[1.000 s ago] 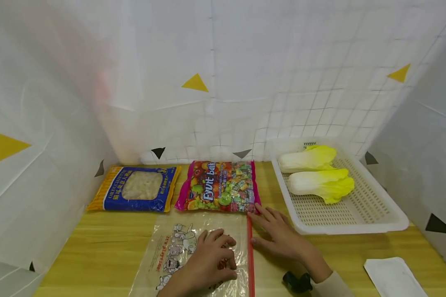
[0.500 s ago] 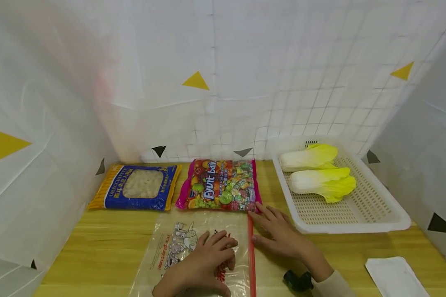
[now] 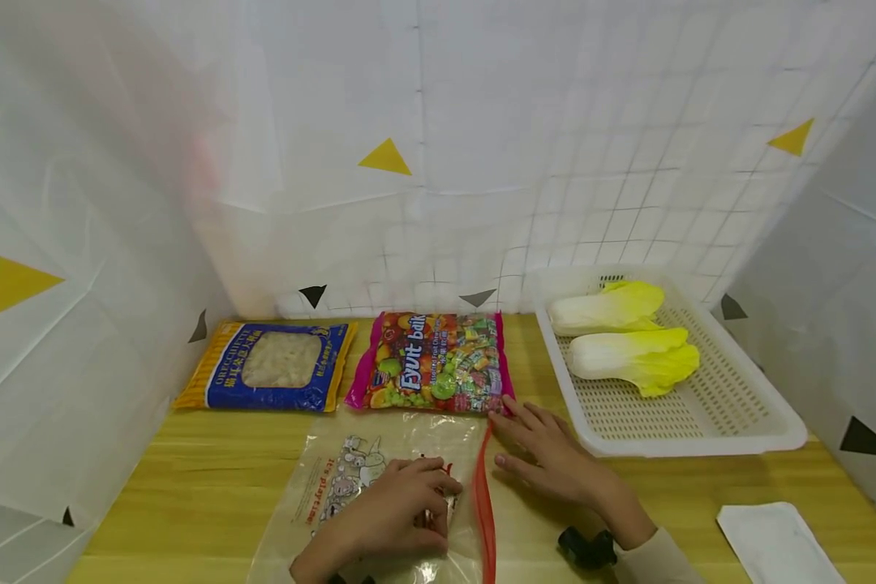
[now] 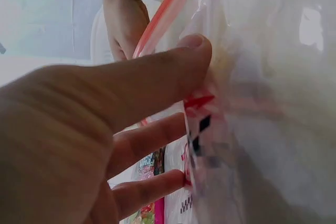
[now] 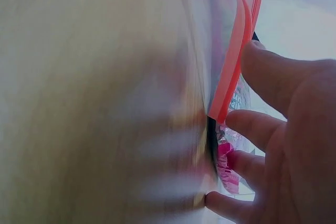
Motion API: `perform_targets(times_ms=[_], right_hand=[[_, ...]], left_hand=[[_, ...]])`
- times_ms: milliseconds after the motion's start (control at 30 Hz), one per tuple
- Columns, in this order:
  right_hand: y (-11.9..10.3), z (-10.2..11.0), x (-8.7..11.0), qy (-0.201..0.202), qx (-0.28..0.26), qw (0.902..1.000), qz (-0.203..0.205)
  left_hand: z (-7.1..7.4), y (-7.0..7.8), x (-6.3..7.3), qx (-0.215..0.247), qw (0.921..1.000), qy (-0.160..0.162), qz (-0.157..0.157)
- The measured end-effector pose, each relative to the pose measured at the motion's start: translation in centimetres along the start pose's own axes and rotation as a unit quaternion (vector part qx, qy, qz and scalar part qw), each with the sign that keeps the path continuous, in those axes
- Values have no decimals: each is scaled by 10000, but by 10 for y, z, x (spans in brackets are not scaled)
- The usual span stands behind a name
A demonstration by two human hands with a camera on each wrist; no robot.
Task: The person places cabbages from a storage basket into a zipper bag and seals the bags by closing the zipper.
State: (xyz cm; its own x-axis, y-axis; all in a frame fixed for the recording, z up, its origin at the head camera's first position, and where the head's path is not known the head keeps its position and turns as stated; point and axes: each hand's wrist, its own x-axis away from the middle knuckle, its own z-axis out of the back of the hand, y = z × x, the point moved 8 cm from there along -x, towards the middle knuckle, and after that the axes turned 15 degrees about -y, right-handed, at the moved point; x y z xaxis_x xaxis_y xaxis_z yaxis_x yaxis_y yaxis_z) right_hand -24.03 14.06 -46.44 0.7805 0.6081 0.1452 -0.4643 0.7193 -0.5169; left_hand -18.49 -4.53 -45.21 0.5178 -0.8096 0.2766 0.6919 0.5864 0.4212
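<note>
A clear zip bag [image 3: 354, 470] printed with cartoon animals lies flat on the wooden table, its red zip edge [image 3: 486, 519] facing right and bowed. My left hand [image 3: 403, 507] is over the bag, thumb and fingers pinching its upper film. In the left wrist view, the film [image 4: 273, 51] is drawn up at the thumb and fingertips. My right hand [image 3: 555, 464] rests beside the zip's far corner with fingers extended. The right wrist view shows two red zip strips [image 5: 236, 61] spread apart, the index fingertip right at their end.
Behind the bag lie a fruit candy packet [image 3: 434, 361] and a blue-and-yellow orecchiette packet [image 3: 277, 365]. At the right, a white plastic basket [image 3: 693, 446] holds two napa cabbages [image 3: 631, 357]. A white packet [image 3: 777, 543] lies near the front right. White sheeting encloses the table's back and sides.
My left fingers spread, then drew together on the bag's film. The red zip edge went from straight to bowed leftward and its strips parted. My right hand stayed almost still.
</note>
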Motion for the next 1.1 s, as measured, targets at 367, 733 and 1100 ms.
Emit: perform_targets(times_ms=[367, 733, 1100], right_hand=[[-3, 15, 0, 1033, -301, 9939, 258], [-2, 11, 2, 1377, -712, 9769, 1472], [8, -3, -4, 589, -477, 9943, 750]], left_hand=[[6, 0, 1, 280, 9990, 344, -80], [-5, -22, -8, 1142, 9910, 701, -77], [-2, -4, -7, 1226, 9895, 710, -300]])
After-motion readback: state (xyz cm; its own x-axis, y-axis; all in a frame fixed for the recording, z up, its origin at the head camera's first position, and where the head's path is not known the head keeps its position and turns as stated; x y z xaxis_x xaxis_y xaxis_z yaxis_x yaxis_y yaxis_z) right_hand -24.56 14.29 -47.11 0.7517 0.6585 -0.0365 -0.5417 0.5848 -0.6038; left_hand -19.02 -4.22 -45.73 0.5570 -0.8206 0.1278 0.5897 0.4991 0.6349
